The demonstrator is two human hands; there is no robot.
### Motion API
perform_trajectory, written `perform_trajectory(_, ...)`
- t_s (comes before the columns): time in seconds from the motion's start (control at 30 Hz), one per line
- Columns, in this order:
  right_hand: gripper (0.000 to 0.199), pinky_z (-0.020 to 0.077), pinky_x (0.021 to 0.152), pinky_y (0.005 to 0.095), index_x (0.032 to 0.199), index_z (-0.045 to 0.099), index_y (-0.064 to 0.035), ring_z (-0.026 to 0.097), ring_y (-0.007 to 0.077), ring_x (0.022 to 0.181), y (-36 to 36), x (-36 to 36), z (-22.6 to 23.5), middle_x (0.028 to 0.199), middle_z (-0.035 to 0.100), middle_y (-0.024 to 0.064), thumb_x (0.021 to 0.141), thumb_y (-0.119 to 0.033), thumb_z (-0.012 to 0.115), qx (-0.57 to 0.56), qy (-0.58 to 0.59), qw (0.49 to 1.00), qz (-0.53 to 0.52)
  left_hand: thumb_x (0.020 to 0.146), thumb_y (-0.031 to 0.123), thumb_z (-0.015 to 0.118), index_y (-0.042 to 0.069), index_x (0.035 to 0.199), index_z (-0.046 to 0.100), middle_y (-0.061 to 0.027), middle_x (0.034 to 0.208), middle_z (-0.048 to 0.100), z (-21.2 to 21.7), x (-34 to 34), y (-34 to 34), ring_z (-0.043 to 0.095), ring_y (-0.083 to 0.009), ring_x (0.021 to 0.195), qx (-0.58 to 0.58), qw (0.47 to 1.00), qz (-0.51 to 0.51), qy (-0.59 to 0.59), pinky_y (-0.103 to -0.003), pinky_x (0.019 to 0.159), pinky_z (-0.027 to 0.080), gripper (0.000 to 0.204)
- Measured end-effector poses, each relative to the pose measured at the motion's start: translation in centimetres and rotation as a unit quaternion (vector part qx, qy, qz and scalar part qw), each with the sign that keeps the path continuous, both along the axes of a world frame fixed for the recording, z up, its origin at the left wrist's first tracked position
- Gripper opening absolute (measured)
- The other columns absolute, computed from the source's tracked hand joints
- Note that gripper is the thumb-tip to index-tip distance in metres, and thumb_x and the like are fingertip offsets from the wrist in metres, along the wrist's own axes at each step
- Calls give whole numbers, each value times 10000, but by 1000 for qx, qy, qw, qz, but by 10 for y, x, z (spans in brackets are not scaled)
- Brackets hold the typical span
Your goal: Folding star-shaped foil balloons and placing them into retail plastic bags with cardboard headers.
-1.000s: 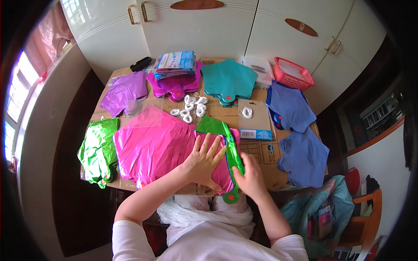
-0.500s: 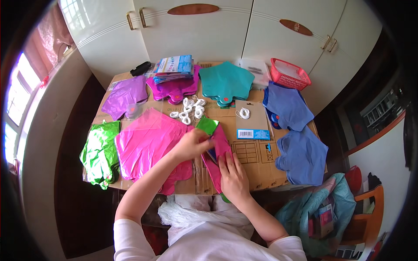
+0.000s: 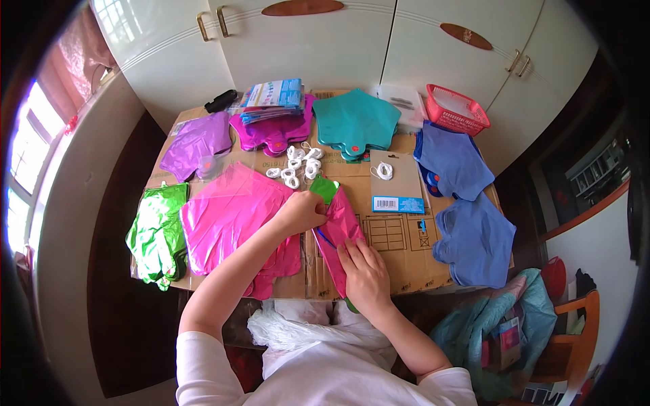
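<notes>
The left hand (image 3: 301, 211) is curling over the far left edge of a narrow, folded, glossy pink foil bundle (image 3: 347, 220), its pinch hidden; the right hand (image 3: 366, 276) is lying flat on its near right side, atop the brown cardboard-covered table (image 3: 406, 271).

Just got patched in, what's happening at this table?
A person's two bare hands are on a narrow, folded pink foil piece with green showing at its far end. The left hand has its fingers curled at the upper left edge; the right hand lies flat on the lower part. To the left is a larger pile of pink foil. White string coils and a brown card lie farther back on the cardboard.
</notes>
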State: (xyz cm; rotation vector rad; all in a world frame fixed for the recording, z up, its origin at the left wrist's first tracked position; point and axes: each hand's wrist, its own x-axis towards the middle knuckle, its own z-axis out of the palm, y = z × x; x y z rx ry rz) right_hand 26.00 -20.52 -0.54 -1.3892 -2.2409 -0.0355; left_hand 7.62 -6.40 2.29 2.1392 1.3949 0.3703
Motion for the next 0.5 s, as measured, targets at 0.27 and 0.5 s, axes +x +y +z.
perform_trajectory(0.27,396,362,1051,428,1196,599,-48,477,312,1223,1,-1,2,1249,567,139,812,-66,502,-10,-1,1000,18,624,223,788,-5,676,632,-143,690,622,-4,-5,3,610,-279,727,23,997,-73,15,-389,663,485,281)
perform_trajectory(0.5,408,371,1046,427,1203,586,-27,503,311,1207,1,-1,3,1235,592,132,805,-50,500,-11,7,1000,11,621,209,792,-10,669,619,-153,742,597,1,-8,4,584,-283,784,13,995,-99,10,-386,688,476,283)
